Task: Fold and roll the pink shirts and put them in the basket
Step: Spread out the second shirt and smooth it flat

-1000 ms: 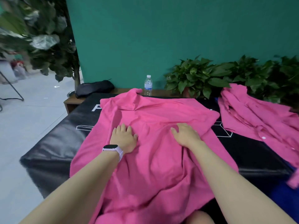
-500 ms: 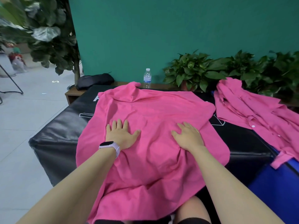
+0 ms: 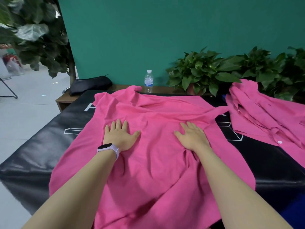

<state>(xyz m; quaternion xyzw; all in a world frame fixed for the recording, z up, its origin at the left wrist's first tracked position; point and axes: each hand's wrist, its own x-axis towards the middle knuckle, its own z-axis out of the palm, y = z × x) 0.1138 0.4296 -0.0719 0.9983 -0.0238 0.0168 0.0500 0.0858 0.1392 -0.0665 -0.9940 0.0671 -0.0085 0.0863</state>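
Covering pink shirt (image 3: 153,162), forearms cropped below.

bench (image 3: 41,156): black padded top, kinda shiny, white printed letters and cube outlines on it
middle: one pink shirt (image 3: 153,162) spread out flat, wrinkly, near hem hanging off the front edge
right side: pile of pink shirts (image 3: 264,116) bunched together, one white button showing
behind: low wooden shelf (image 3: 66,100) with a black bag (image 3: 90,83) and a water bottle (image 3: 148,80)
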